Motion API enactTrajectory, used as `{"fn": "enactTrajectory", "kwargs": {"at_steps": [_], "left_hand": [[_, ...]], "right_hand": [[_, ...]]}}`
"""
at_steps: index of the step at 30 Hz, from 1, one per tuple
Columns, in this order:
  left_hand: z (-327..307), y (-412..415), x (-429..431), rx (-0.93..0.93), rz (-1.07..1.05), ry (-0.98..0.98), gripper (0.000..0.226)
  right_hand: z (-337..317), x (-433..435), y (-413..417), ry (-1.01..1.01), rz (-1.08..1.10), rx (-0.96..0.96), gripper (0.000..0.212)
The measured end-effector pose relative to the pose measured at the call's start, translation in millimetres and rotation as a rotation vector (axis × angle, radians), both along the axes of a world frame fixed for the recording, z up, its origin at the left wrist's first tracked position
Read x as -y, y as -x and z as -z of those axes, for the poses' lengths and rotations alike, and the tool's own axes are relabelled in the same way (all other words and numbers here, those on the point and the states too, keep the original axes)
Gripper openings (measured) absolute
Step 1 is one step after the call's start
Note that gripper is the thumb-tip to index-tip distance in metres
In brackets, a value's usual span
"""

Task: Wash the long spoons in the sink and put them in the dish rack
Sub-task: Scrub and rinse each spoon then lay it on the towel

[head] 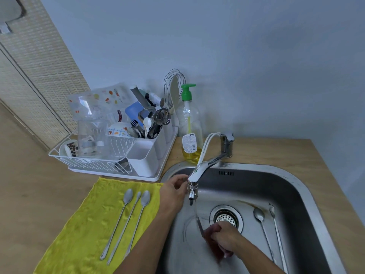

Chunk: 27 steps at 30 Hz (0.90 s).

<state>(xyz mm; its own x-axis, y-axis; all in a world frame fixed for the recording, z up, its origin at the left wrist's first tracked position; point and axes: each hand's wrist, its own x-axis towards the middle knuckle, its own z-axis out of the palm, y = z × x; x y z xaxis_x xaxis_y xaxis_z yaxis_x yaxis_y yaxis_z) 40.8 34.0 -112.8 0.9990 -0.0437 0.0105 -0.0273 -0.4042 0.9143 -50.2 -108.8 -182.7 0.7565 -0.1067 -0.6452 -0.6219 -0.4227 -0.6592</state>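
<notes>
Three long steel spoons (126, 220) lie side by side on a yellow cloth (83, 234) left of the sink (292, 186). Two more long spoons (266, 230) rest in the basin on the right. My right hand (225, 238) grips a dark red sponge (213, 246), blurred, low in the basin, and a spoon handle (199, 224) sticks up from it under the running water. My left hand (175, 188) is at the tap's spout (194, 178); its fingertips are hidden behind the spout. The white dish rack (118, 155) stands behind the cloth.
The rack holds cups, a glass jar, plates and a cutlery holder (142, 157) crowded with utensils. A soap bottle with a green pump (190, 131) stands between rack and tap. The drain strainer (226, 217) sits mid-basin. The wooden counter (296, 155) surrounds the sink.
</notes>
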Motion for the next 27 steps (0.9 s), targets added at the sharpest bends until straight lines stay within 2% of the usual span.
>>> {"fn": "enactTrajectory", "kwargs": {"at_steps": [5, 13, 27], "left_hand": [[12.6, 23.6, -0.5, -0.098, 0.083, -0.014, 0.032], [23.6, 48.1, -9.5, -0.085, 0.163, -0.049, 0.007], [17.8, 53.6, -13.1, -0.004, 0.205, -0.117, 0.015]], "right_hand": [[-15.7, 14.9, 5.9, 0.023, 0.062, 0.039, 0.032], [-15.6, 26.6, 5.9, 0.026, 0.14, 0.084, 0.027], [-23.9, 17.1, 10.5, -0.008, 0.156, 0.109, 0.021]]}}
